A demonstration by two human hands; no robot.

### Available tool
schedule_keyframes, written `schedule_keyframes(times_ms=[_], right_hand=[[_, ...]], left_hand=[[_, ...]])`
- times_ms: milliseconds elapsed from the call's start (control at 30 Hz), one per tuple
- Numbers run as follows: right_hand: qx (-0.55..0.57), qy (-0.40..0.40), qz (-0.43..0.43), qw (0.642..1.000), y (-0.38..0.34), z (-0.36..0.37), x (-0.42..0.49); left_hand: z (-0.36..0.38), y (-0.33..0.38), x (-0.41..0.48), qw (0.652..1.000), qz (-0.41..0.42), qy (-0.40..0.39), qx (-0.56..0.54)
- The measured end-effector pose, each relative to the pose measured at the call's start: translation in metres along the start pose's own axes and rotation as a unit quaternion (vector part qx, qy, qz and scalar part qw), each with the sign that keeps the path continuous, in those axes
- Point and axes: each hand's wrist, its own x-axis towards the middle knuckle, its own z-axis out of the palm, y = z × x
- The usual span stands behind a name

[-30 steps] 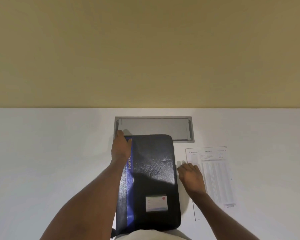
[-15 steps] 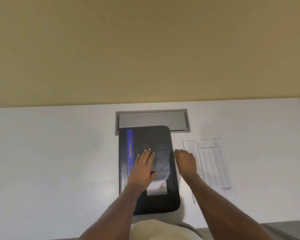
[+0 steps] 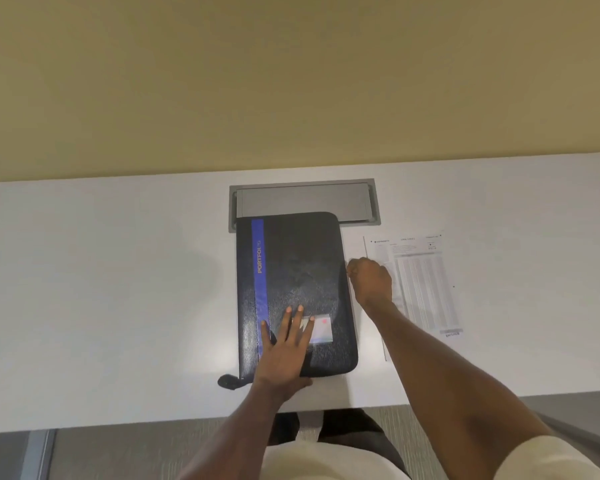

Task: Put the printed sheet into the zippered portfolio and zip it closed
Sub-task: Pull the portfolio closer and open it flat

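Note:
The black zippered portfolio [image 3: 302,265] with a blue stripe lies closed and flat on the white table [image 3: 118,289], its long side pointing away from me. My left hand [image 3: 284,351] rests flat on its near end, fingers spread, partly covering a small label card [image 3: 323,329]. My right hand [image 3: 371,278] is curled shut against the portfolio's right edge; anything pinched in it is hidden. The printed sheet [image 3: 423,289] lies flat on the table just right of that hand, partly under my wrist.
A grey hatch [image 3: 302,202] is set into the table behind the portfolio, whose far end overlaps it. A black tab [image 3: 228,381] sticks out at the portfolio's near left corner. The table's front edge runs just below my left wrist.
My left hand has moved from the portfolio's far left corner to its near end and now lies flat. My right hand has curled into a fist at the right edge.

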Motion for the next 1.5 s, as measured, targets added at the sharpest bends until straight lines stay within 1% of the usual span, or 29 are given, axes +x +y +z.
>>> schedule_keyframes(times_ms=[133,333,500,667,900,1000,1167,1333,1433,1500], right_hand=[[-0.01,0.014,-0.008,1.0,0.004,0.004,-0.008],[0.004,0.005,0.007,1.0,0.016,0.015,-0.042],[0.046,-0.002,0.03,0.998,0.028,0.031,-0.085],[0.122,0.023,0.051,0.991,0.038,0.049,-0.135],[0.174,0.04,0.099,0.979,0.037,0.082,-0.198],[0.166,0.034,0.095,0.981,0.029,0.094,-0.218],[0.186,0.018,0.058,0.981,-0.004,0.109,-0.232],[0.2,0.03,0.017,0.979,-0.042,0.123,-0.235],[0.264,0.011,0.043,0.964,-0.062,0.134,-0.24],[0.285,-0.013,0.068,0.956,-0.068,0.141,-0.243]], left_hand=[[0.001,0.002,0.0,1.0,-0.013,0.0,0.015],[0.0,-0.001,-0.003,1.0,0.004,0.004,0.015],[0.0,-0.004,-0.005,1.0,0.011,0.004,0.012],[-0.002,-0.006,-0.005,1.0,0.019,0.001,0.019],[-0.005,-0.01,-0.006,0.999,0.029,-0.002,0.024],[-0.006,-0.011,-0.006,0.999,0.033,-0.003,0.021],[-0.01,-0.014,-0.006,0.999,0.041,-0.014,0.022],[-0.015,-0.015,-0.006,0.998,0.054,-0.02,0.017],[-0.016,-0.02,-0.007,0.998,0.062,-0.028,0.018],[-0.015,-0.024,-0.008,0.997,0.068,-0.027,0.014]])
